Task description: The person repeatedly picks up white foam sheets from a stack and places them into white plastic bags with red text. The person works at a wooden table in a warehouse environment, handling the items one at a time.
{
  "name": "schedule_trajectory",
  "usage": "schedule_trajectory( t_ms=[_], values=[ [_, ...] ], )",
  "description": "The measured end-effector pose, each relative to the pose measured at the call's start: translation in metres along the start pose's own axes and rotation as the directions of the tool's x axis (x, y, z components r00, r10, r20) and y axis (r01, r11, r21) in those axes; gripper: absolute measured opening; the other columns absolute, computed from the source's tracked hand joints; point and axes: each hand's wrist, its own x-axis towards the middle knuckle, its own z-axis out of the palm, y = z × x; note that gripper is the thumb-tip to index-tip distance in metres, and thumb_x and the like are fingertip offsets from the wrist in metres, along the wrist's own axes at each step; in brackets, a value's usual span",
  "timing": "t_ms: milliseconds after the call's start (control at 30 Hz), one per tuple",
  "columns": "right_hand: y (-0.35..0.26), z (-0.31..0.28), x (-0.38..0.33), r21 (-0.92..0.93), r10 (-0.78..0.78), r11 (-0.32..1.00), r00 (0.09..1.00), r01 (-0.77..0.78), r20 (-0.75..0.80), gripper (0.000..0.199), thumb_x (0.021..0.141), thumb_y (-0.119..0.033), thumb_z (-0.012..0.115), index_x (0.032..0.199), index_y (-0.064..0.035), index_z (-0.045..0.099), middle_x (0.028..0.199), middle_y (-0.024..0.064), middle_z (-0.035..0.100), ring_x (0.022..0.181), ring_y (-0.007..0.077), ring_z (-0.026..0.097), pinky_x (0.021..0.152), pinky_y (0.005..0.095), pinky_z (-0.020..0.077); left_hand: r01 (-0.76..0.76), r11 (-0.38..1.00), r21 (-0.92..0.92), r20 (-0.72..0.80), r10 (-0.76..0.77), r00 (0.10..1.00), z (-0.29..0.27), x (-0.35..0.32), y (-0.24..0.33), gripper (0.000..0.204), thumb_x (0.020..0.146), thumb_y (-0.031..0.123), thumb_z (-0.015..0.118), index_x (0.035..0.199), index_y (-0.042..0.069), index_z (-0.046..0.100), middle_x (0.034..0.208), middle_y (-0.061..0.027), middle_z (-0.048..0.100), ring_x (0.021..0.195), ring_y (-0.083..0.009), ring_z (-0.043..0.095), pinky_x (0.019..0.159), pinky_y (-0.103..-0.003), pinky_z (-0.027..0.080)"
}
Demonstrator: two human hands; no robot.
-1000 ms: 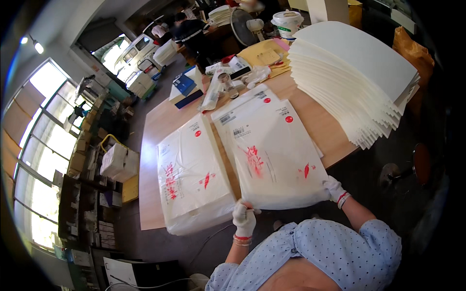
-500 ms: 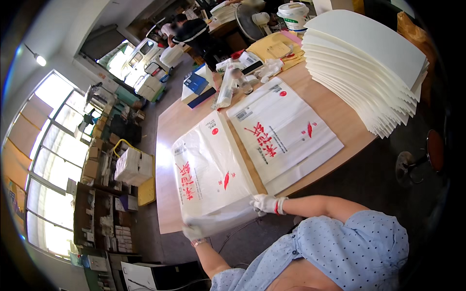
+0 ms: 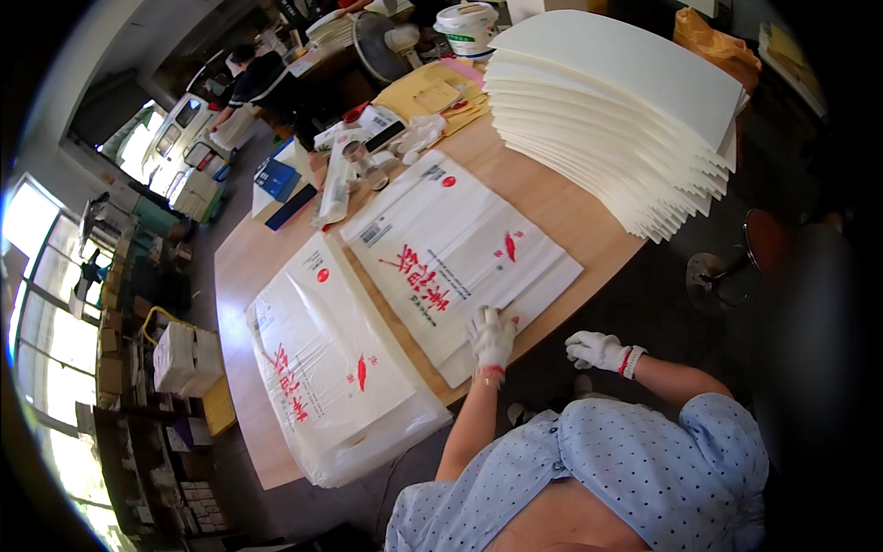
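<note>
- A filled plastic bag (image 3: 326,368) lies at the counter's (image 3: 253,253) near edge, likely for easy reach.
- Flat printed bags (image 3: 469,235) lie just beside it.
- The left hand (image 3: 492,340) rests on them, fingers slightly spread, perhaps steadying.
- The right hand (image 3: 596,352) (fingers bent; one cannot tell whether pinching anything) hovers off the edge.
- White sheets (image 3: 612,115) stand fanned.

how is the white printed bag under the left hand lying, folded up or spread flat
Spread flat: the bag lies on the table, printed face and far corners showing; the left hand covers only a near part.
</note>
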Motion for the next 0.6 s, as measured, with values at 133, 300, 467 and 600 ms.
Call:
schedule_trajectory(
  t_ms=[133,300,467,600],
  values=[
    [0.01,-0.027,-0.008,0.093,0.001,0.996,0.994,0.01,-0.111,0.03,0.091,-0.024,0.052,0.113,-0.003,0.052,0.092,0.0069,0.062,0.073,0.0128,0.061,0.065,0.0254,0.0515,0.071,0.984,0.165,0.163,-0.098,0.982,0.044,0.022,-0.038,0.022,0.075,0.031,0.061,0.085,0.012,0.066,0.089,-0.0117,0.059,0.08,-0.0314,0.056,0.074,-0.042,0.045],
    [0.011,-0.011,0.009,0.054,-0.005,0.999,0.999,0.003,0.036,0.032,0.092,-0.024,0.05,0.116,-0.0025,0.051,0.096,0.0086,0.063,0.076,0.0149,0.063,0.065,0.0273,0.0528,0.51,0.86,-0.004,0.638,-0.39,0.664,0.02,0.051,-0.048,0.026,0.079,0.035,0.056,0.086,0.013,0.067,0.085,-0.0097,0.066,0.081,-0.0287,0.061,0.073,-0.038,0.045],
    [-0.044,0.036,0.078,0.548,-0.087,0.836,0.976,-0.039,0.202,0.027,0.09,-0.028,0.056,0.109,-0.0092,0.056,0.094,0.0065,0.063,0.076,0.0168,0.063,0.067,0.0311,0.0526,0.299,0.95,0.091,0.585,-0.294,0.756,-0.024,0.082,-0.015,0.032,0.086,0.039,0.049,0.093,0.013,0.067,0.083,-0.0135,0.067,0.082,-0.0318,0.063,0.069,-0.04,0.046],
    [-0.095,0.06,0.15,0.694,-0.183,0.683,0.973,0.229,-0.141,0.021,0.085,-0.031,0.063,0.092,-0.011,0.062,0.093,0.0076,0.062,0.083,0.0218,0.061,0.072,0.0334,0.0502,0.404,0.913,-0.059,0.419,-0.344,0.84,-0.02,0.098,-0.022,0.035,0.087,0.04,0.049,0.084,0.008,0.064,0.074,-0.0153,0.064,0.07,-0.0287,0.062,0.066,-0.039,0.047]
  ],
)
